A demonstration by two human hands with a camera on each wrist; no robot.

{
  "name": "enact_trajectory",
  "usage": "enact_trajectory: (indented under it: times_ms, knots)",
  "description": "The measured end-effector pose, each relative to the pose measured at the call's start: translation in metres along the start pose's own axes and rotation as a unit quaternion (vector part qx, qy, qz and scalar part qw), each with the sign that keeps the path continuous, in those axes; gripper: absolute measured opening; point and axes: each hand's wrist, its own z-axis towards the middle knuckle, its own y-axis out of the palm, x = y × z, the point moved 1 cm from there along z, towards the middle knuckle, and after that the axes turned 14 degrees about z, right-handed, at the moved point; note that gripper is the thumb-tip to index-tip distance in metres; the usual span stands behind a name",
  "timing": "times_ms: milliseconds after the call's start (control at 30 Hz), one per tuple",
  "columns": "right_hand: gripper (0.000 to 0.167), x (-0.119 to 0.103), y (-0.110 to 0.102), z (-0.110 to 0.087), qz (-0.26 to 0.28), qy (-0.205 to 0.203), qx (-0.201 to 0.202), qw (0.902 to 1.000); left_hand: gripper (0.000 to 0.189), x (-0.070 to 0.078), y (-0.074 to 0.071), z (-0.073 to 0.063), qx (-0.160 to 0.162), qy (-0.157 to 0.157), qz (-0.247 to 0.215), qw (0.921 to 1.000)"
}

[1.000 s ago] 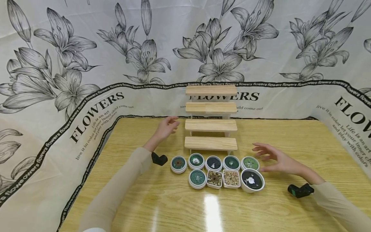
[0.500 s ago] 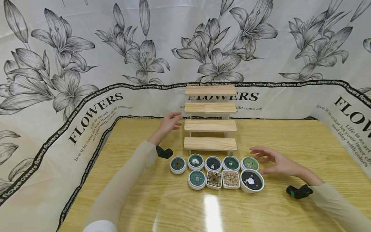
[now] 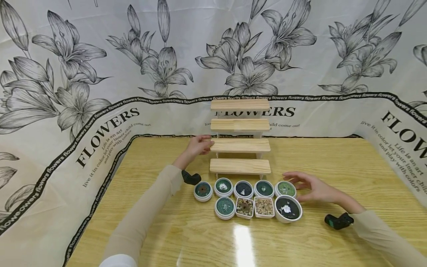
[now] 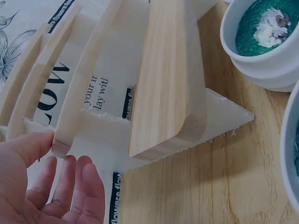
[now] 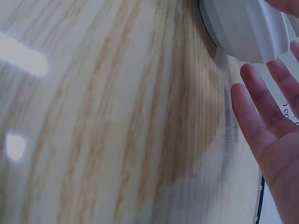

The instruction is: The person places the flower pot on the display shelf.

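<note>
A stepped display stand with pale wooden shelves stands at the back of the table. My left hand is at its left side, with thumb and fingertips on either side of one shelf's end. My right hand is beside the rightmost pots, fingers spread and fairly straight. Its thumb lies close to the rim of the large white pot with dark filling; the fingertips reach near the light green pot. In the right wrist view a white pot is right by the fingers.
Several small white pots with green or dark filling, such as one teal pot, form two rows before the stand. Two square pots hold pebbles, one being the tan pebble pot. A flower-printed cloth hangs behind the table.
My left hand has moved right to the stand's shelf end. My right hand has shifted slightly left, closer to the pots. The pots and stand have kept their arrangement.
</note>
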Motion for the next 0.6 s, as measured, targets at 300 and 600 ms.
enact_trajectory:
  times_ms: [300, 600]
  knots:
    - [0.07, 0.0021, 0.003, 0.0038, -0.002, 0.022, -0.005, 0.9997, 0.044, 0.0028, 0.0002, -0.0048, -0.014, 0.0, -0.001, 0.9999]
    - [0.07, 0.0044, 0.0054, 0.0058, 0.012, 0.03, -0.008, 0.9994, 0.044, 0.0016, 0.0022, -0.0047, -0.021, -0.008, -0.02, 0.9995]
